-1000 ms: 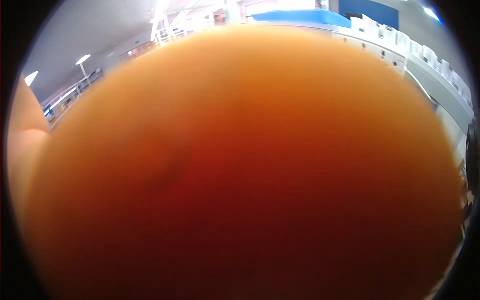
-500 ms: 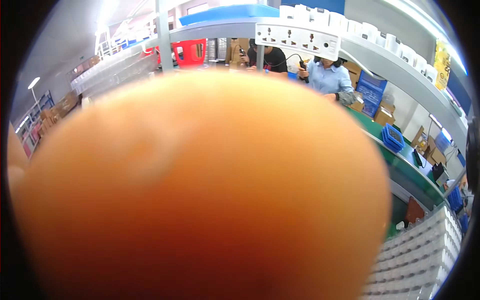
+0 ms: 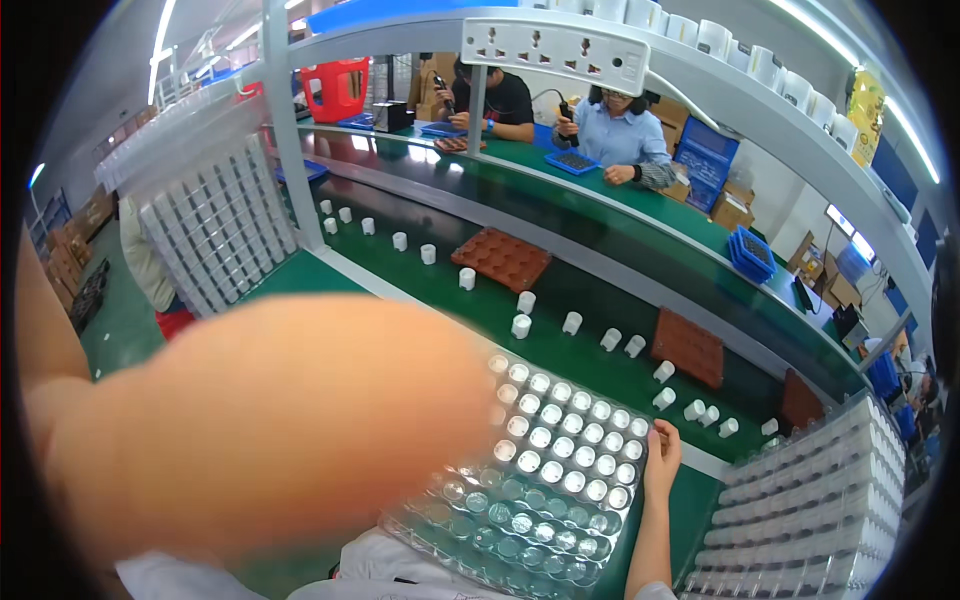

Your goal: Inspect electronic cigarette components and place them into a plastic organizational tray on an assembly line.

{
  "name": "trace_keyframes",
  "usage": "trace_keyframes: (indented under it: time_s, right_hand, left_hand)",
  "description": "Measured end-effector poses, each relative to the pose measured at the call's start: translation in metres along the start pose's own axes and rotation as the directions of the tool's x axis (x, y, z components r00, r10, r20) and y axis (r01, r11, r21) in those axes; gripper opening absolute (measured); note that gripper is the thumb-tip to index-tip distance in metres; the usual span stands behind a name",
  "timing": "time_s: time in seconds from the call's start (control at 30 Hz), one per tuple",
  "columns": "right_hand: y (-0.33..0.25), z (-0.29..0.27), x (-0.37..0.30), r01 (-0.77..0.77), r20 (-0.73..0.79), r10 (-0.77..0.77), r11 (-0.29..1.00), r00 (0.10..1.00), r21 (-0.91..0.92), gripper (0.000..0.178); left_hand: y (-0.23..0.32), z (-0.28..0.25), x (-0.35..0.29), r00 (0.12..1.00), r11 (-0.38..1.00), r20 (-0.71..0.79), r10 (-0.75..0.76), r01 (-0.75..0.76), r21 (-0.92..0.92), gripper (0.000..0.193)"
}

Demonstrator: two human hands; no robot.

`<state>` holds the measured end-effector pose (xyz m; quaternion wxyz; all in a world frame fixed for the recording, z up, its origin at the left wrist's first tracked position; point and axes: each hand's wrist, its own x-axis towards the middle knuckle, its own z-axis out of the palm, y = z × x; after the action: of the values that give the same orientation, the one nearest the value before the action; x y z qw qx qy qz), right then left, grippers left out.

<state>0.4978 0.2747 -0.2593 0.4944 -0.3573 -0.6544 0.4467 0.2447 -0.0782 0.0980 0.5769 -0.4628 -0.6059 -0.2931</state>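
Note:
My left hand (image 3: pixel 270 430) is raised very close to the camera, a big blurred shape over the left and middle of the head view; its fingers cannot be made out. Low in the middle lies a clear plastic tray (image 3: pixel 500 548) with round pockets. White round pieces (image 3: pixel 540 437) fill its far rows, while the near rows hold none. At the tray's right edge, by the far corner, is my right hand (image 3: pixel 662 458), its fingers closed on the rim. Part of the tray's left side is hidden behind my left hand.
Beyond the tray, small white cylinders (image 3: pixel 521 326) stand along a green conveyor belt with brown trays (image 3: pixel 500 258). Tall stacks of clear trays rise at left (image 3: pixel 215 225) and right (image 3: pixel 810 510). A shelf with a power strip (image 3: pixel 555 55) crosses above. Two people sit opposite, holding dark tools.
My left hand covered most of the view and has shifted down and left. The view has tipped downward, bringing the tray, belt and my right hand into sight.

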Motion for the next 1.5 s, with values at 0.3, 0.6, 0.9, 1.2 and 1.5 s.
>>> trace_keyframes:
  time_s: [0.3,0.6,0.9,1.2,1.5]
  right_hand:
    - [-0.011,-0.012,0.003,-0.007,-0.011,0.007,1.0,1.0,-0.02,0.018]
    - [-0.006,-0.008,0.002,-0.008,-0.001,0.008,1.0,1.0,-0.028,0.018]
    - [-0.003,-0.01,0.006,-0.008,0.003,0.008,1.0,1.0,-0.008,0.017]
    - [-0.004,-0.007,0.005,-0.002,-0.005,0.002,1.0,1.0,-0.022,0.017]
    - [-0.008,-0.005,0.003,-0.006,-0.012,0.006,0.999,1.0,-0.032,0.017]
  left_hand:
    - [-0.059,0.034,-0.132,0.798,0.942,0.501,-0.335,0.276,0.19,0.042]
    - [-0.058,0.066,-0.352,0.494,0.666,0.473,-0.729,0.67,0.327,0.036]
    - [-0.052,0.076,-0.328,0.604,0.804,0.541,-0.585,0.517,0.294,0.019]
    - [-0.048,0.121,-0.186,0.844,0.847,0.187,-0.503,0.525,-0.088,0.013]
    - [0.048,0.199,0.121,0.952,0.667,-0.167,0.257,-0.3,-0.682,0.017]
